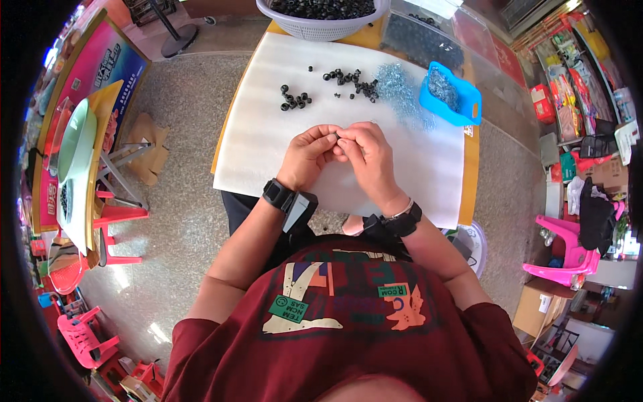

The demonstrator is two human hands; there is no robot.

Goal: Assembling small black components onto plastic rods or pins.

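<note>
My left hand (307, 155) and my right hand (370, 159) meet above the near half of a white sheet (244, 151). Their thumbs and fingers are pinched together at the tips. A tiny dark spot shows between them, but what they hold is too small and covered to name. Beyond the hands lie small black knob-like parts (348, 78), with another loose group (295, 100) to the left. Right of these spreads a heap of small shiny bluish pieces (400, 90). A bright blue plastic basket (462, 114) beside it contains more of the same pieces.
At the table's far edge, a pale basket (321, 29) is filled with black parts. A clear bin (422, 43) stands to its right. A second table with a green tray (77, 141) is at the left; a pink chair (569, 251) stands at the right.
</note>
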